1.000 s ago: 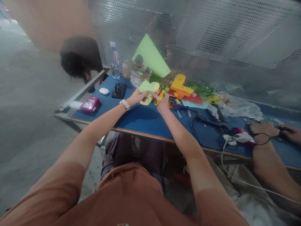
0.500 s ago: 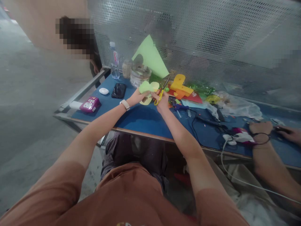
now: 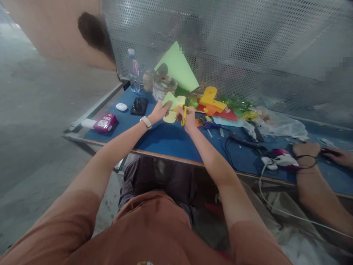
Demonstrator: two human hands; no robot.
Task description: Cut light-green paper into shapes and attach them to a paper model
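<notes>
Scissors (image 3: 184, 117) with yellow handles were in the right hand (image 3: 191, 119), above the blue desk (image 3: 162, 143), dark blades pointing away from the body. Right grip: fingers curled around the handles; how far the blades were parted, couldn't tell. Left grip: left hand (image 3: 162, 111) had a small green paper piece (image 3: 170, 99) pinched between thumb and fingers. Pale yellow paper (image 3: 170, 117) with rounded lobes showed between the hands, partly covered by the green piece; couldn't tell which hand carried it. Hands were close together, contact between them unclear. Pale wristband (image 3: 146, 122) on the left wrist.

Behind the hands: large green sheet (image 3: 179, 70), tilted up, just beside a clear round tub (image 3: 164, 92). Left of the tub, a jar (image 3: 148, 81), then an upright water bottle (image 3: 134, 75). Black phone (image 3: 139, 106) lay left of the left hand, white oval item (image 3: 121, 106) past it, purple box (image 3: 105, 122) near the desk's left end. Right side: yellow-orange paper shape (image 3: 211, 100) over a red sheet (image 3: 231, 114), blue corded tool (image 3: 213, 125), crumpled clear plastic bag (image 3: 288, 125). Farther right, a co-worker's hand (image 3: 306, 149) at the desk.
</notes>
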